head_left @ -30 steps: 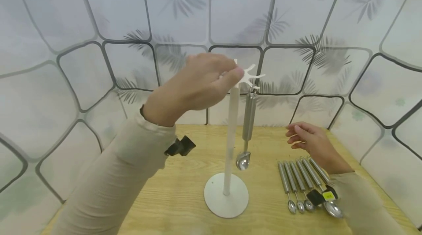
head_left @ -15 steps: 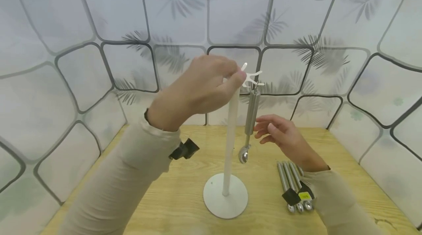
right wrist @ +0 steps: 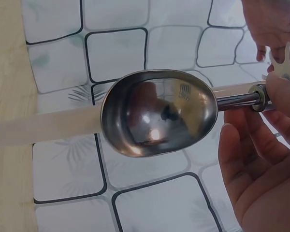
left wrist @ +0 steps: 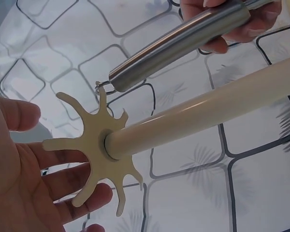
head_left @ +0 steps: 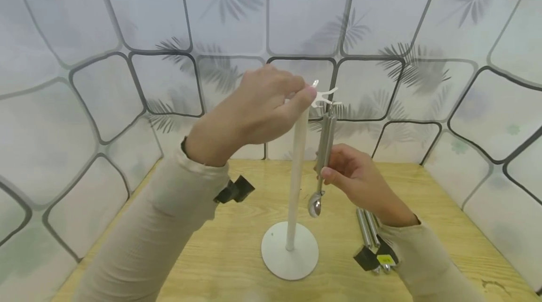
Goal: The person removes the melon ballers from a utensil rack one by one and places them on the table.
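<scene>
A white stand (head_left: 298,170) rises from a round base, topped by a star-shaped crown of hooks (left wrist: 94,140). My left hand (head_left: 258,107) rests at this crown; in the left wrist view its fingers lie extended behind the hooks, with the thumb apart. From one hook hangs a metal scoop (head_left: 325,139) by the wire loop on its cylindrical handle. My right hand (head_left: 355,179) pinches the lower handle between thumb and fingers. In the right wrist view the scoop's deep oval bowl (right wrist: 159,116) faces the camera, with the handle's upper part hidden by the hand.
Metal handles (head_left: 367,226) of other utensils lie on the wooden table (head_left: 228,250) at the right, mostly covered by my right forearm and its black wrist mount (head_left: 374,256). A patterned wall covering (head_left: 302,10) encloses the back and both sides.
My right hand has moved left from above the loose utensils and taken hold of the hanging scoop. The crown has turned slightly, shifting the scoop right. My left hand has stayed at the crown.
</scene>
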Available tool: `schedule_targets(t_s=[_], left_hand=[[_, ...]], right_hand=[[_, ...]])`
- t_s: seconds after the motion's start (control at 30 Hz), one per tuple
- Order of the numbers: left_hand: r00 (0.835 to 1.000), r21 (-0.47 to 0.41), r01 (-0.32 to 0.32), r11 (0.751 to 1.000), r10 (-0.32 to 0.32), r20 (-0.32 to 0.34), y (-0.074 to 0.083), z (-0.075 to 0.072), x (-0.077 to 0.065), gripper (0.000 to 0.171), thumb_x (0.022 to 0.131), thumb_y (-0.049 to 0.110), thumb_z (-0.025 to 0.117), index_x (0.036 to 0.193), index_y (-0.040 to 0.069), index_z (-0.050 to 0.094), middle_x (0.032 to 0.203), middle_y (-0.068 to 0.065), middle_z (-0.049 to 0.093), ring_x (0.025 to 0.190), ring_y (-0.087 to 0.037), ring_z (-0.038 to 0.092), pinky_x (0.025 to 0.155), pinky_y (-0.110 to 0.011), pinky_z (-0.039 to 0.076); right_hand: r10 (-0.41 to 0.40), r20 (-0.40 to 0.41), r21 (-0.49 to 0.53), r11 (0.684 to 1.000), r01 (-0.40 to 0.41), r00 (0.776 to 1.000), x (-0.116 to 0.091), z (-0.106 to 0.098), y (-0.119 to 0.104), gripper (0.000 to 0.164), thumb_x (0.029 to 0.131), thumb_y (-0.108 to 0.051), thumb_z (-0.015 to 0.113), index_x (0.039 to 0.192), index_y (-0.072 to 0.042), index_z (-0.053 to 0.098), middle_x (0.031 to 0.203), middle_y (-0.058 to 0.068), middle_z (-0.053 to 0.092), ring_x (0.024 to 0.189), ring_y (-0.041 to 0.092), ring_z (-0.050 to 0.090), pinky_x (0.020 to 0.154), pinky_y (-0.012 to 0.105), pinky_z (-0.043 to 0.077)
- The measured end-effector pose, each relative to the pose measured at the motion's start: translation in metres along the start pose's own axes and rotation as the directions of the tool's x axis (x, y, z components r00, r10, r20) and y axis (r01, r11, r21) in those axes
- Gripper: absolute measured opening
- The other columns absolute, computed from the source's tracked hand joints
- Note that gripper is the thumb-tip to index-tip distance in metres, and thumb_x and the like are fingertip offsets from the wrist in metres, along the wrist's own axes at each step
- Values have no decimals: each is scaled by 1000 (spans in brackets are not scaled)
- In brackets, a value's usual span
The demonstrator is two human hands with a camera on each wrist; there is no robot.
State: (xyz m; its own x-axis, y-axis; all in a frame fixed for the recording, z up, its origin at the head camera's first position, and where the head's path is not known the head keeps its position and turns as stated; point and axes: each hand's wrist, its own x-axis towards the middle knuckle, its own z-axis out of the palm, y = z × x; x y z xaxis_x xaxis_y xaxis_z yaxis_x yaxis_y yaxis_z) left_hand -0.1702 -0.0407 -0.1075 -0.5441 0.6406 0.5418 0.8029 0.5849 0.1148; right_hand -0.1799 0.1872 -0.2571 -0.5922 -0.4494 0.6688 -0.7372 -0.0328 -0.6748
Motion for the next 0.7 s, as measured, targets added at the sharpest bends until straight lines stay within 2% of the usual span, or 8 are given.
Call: schedule_targets(t_s=[0.13, 0.33, 0.57, 0.7], left_hand=[[1000, -3, 2, 1000, -2, 7, 0, 0, 1, 40, 99, 32, 35, 84, 13, 67, 81, 3, 65, 83, -14, 57, 76, -37, 42], [1000, -3, 2, 1000, -2, 13, -1, -1, 1, 41, 100, 31, 35, 78, 12, 63, 68, -1, 55, 76, -17, 51, 73, -35, 39], [1000, -19, 1, 1000, -1, 7, -3, 0, 3, 41, 100, 31, 37, 86, 13, 70, 79, 2, 65, 88, -18, 55, 80, -37, 40], [1000, -21, 1, 1000, -1, 1, -3, 0, 3, 39, 99, 31, 38, 87, 13, 71, 85, 3, 68, 91, -18, 57, 79, -36, 41]], right_hand=[[-7, -40, 3, 1000, 7, 999, -2, -6, -8, 21, 92, 2, 62, 110, -8, 64, 90, 4, 69, 73, 13, 64, 66, 24, 54], [18, -73, 30, 999, -16, 997, -10, -21, -17, 25, 91, 10, 58, 111, -5, 64, 91, 9, 68, 72, 15, 64, 66, 25, 54], [149, -136, -56, 986, -157, 979, -24, -39, -14, 28, 91, 12, 57, 110, -8, 65, 89, 7, 67, 73, 14, 64, 65, 24, 54], [212, -152, -130, 964, -232, 965, -31, -48, -7, 21, 92, 9, 57, 108, -4, 63, 89, 5, 67, 73, 14, 64, 64, 24, 54]])
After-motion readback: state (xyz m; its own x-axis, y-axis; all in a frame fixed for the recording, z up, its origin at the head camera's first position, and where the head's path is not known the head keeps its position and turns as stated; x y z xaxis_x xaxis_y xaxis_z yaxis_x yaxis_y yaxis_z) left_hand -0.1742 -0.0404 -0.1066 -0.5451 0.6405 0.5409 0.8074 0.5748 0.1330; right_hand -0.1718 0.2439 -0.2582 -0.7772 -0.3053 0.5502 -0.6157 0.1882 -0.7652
